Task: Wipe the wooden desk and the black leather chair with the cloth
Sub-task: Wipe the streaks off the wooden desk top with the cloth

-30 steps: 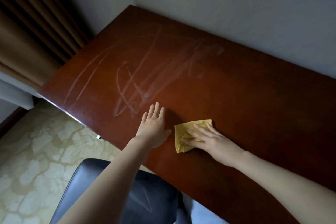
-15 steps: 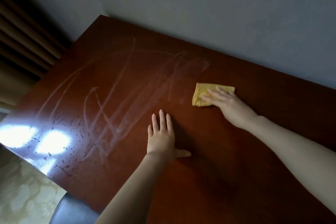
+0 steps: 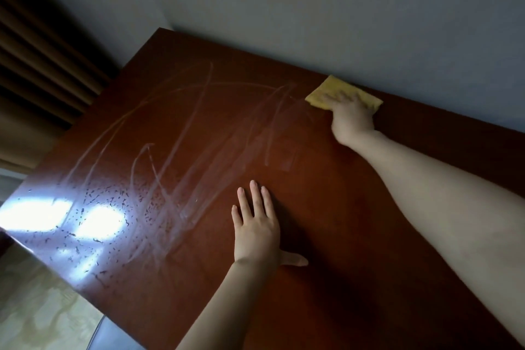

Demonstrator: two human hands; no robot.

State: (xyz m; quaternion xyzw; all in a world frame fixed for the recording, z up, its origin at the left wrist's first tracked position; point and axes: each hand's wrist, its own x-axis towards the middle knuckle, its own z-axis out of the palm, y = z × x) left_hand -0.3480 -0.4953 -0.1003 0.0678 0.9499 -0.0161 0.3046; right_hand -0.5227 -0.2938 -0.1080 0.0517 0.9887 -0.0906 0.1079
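Note:
The reddish-brown wooden desk (image 3: 326, 236) fills most of the view and carries pale wet wipe streaks across its left and middle. A folded yellow cloth (image 3: 321, 92) lies at the desk's far edge against the wall. My right hand (image 3: 350, 118) presses flat on the cloth with the arm stretched out. My left hand (image 3: 257, 231) rests palm down on the desk near the middle, fingers spread, holding nothing. A small dark corner of the black leather chair (image 3: 113, 335) shows at the bottom edge, below the desk's front edge.
A grey wall (image 3: 341, 8) runs along the desk's far edge. Brown curtains (image 3: 37, 79) hang at the left. Window light glares on the desk's left front corner (image 3: 71, 221) with small droplets. Patterned beige floor (image 3: 37, 307) lies at lower left.
My right hand has slid the cloth away from me, from the desk's near part to its far edge by the wall. The left hand stays planted. The view has tilted up.

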